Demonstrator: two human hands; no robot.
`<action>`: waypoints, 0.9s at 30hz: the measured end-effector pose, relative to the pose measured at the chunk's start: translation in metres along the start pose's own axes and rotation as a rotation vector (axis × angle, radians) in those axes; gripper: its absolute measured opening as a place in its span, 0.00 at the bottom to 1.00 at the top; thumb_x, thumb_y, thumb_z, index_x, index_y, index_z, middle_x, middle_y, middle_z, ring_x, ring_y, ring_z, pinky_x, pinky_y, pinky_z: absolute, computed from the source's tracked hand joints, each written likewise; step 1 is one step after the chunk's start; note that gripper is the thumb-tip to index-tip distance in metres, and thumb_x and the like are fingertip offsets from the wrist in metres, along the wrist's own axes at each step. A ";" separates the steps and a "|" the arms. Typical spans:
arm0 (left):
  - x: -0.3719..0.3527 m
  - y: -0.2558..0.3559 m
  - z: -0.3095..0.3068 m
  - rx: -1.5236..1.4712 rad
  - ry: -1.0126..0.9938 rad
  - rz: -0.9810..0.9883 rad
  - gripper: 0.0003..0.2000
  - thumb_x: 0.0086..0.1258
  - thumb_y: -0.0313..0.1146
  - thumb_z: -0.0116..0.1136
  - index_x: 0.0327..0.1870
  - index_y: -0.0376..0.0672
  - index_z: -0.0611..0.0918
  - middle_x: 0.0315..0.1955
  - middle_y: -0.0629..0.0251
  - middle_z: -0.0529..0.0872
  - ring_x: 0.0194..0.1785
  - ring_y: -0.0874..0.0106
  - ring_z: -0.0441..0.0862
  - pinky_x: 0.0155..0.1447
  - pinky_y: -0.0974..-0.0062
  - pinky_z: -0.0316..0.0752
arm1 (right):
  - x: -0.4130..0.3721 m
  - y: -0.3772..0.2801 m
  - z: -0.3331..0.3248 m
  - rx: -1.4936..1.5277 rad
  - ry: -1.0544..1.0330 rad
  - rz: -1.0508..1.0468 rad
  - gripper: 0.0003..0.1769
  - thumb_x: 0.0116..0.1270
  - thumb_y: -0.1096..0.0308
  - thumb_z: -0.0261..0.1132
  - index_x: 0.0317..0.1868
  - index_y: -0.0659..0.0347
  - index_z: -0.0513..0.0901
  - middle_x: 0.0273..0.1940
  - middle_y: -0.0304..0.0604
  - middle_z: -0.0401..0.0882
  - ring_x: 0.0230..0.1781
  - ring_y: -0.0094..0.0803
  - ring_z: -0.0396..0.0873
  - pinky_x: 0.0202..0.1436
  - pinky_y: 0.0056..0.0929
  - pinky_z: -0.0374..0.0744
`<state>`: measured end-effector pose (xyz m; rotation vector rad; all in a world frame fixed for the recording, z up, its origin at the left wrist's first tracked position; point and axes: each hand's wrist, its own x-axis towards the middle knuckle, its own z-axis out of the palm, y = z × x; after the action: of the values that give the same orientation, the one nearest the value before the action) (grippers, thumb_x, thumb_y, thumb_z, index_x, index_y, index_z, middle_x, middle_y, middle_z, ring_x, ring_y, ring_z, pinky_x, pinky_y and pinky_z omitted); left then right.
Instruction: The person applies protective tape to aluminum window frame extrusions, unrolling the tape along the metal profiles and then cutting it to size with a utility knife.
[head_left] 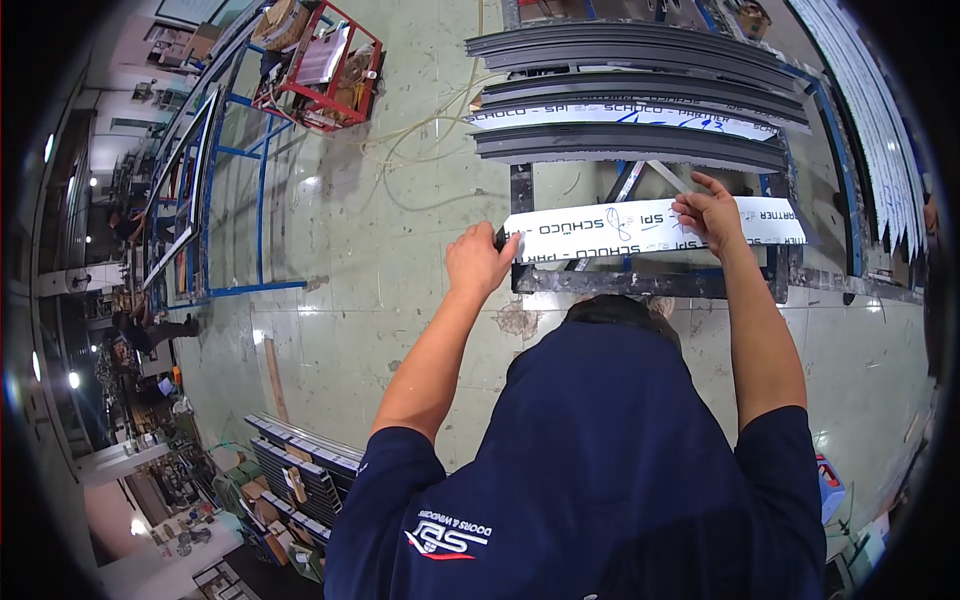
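A long profile [575, 228] with white printed protective film lies crosswise on a dark frame stand in front of me. My left hand [482, 260] is closed around its left end, by a small dark part I cannot make out. Over the right half of the profile, my right hand [712, 215] is closed in a pinch, with the index finger raised. A thin pale strip [668, 177] runs from its fingers towards the far side. Beyond lie several dark grey profiles [630, 145], some showing the same white film, one with blue handwriting.
The stand's dark front bar [650, 284] runs close to my body. More long profiles [870, 120] stand at the right. A red cart [335, 70] and a blue frame rack [255, 285] are on the left. A hose [420, 145] trails on the floor. Two people work far left.
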<state>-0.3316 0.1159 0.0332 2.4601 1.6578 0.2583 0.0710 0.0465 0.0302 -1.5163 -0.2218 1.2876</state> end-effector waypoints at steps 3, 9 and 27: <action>0.007 0.002 0.017 0.067 -0.029 -0.026 0.10 0.69 0.39 0.60 0.32 0.43 0.78 0.31 0.58 0.83 0.37 0.56 0.83 0.43 0.54 0.72 | 0.001 0.000 -0.003 -0.002 -0.006 0.003 0.31 0.69 0.80 0.63 0.71 0.60 0.67 0.43 0.54 0.87 0.36 0.35 0.89 0.30 0.24 0.89; 0.004 -0.016 0.017 0.037 0.049 0.328 0.09 0.69 0.39 0.59 0.33 0.43 0.78 0.31 0.59 0.84 0.38 0.56 0.83 0.44 0.54 0.73 | 0.004 0.001 -0.003 -0.006 -0.018 0.004 0.30 0.70 0.79 0.63 0.71 0.60 0.67 0.42 0.54 0.87 0.37 0.35 0.89 0.30 0.24 0.89; 0.022 -0.032 -0.016 -0.253 -0.118 0.099 0.08 0.67 0.32 0.62 0.43 0.43 0.79 0.35 0.56 0.85 0.36 0.50 0.82 0.41 0.54 0.76 | 0.006 0.003 -0.005 -0.027 -0.013 0.015 0.23 0.71 0.76 0.63 0.66 0.63 0.73 0.44 0.53 0.86 0.38 0.34 0.89 0.31 0.23 0.89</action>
<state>-0.3557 0.1485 0.0422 2.3220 1.3671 0.3085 0.0756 0.0467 0.0239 -1.5355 -0.2374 1.3118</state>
